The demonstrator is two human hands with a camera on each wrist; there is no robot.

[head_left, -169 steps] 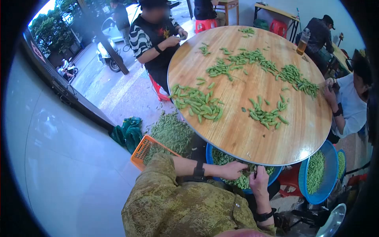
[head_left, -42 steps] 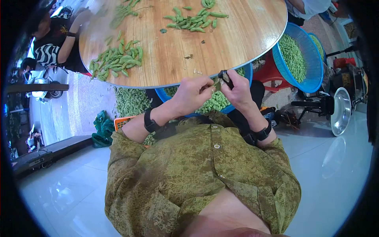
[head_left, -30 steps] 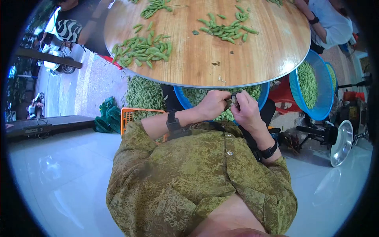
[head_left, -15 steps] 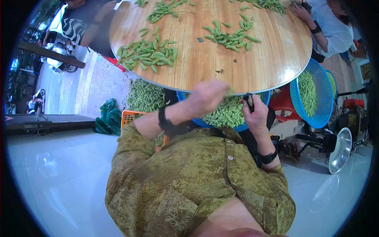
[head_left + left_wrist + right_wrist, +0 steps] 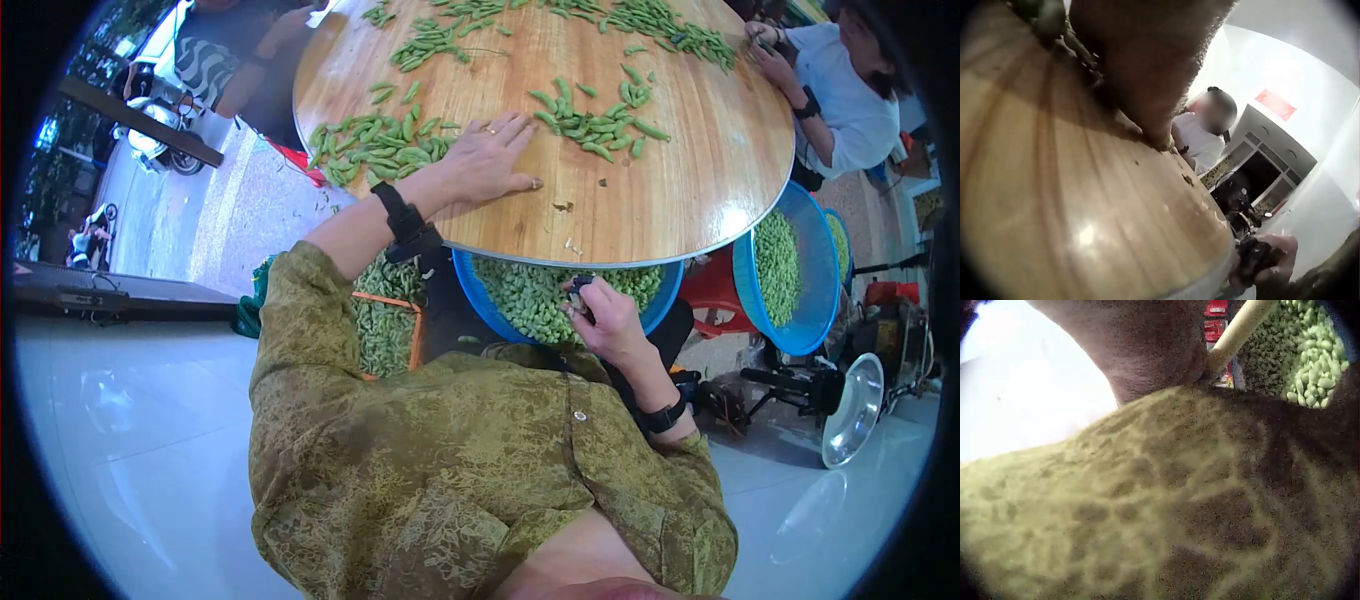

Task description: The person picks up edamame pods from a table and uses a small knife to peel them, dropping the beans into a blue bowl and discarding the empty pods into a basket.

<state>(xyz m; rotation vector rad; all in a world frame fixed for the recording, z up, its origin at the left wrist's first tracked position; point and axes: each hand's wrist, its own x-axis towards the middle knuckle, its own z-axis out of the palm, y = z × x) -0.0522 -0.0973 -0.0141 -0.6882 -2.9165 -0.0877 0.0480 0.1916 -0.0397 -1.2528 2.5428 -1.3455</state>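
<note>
Head view shows the hands well apart now, where half a second ago they were close together over the blue basin (image 5: 472,298). The left hand (image 5: 487,158) has gone up onto the tabletop (image 5: 650,200) and lies flat, fingers straight and spread, between the left pile of pods (image 5: 375,148) and the right pile of pods (image 5: 592,115), its fingertips just short of the right one. The right hand (image 5: 603,318) stays low below the table edge, fingers curled round a small dark tool (image 5: 580,288) above the pods in the basin. That reads as one pod finished and the left hand out among fresh ones. Bare wood lies open beside the fingers. The tabletop's rim is close behind the wrist, the basin sits tucked under it, and a second basin (image 5: 812,320) stands near on the right.
</note>
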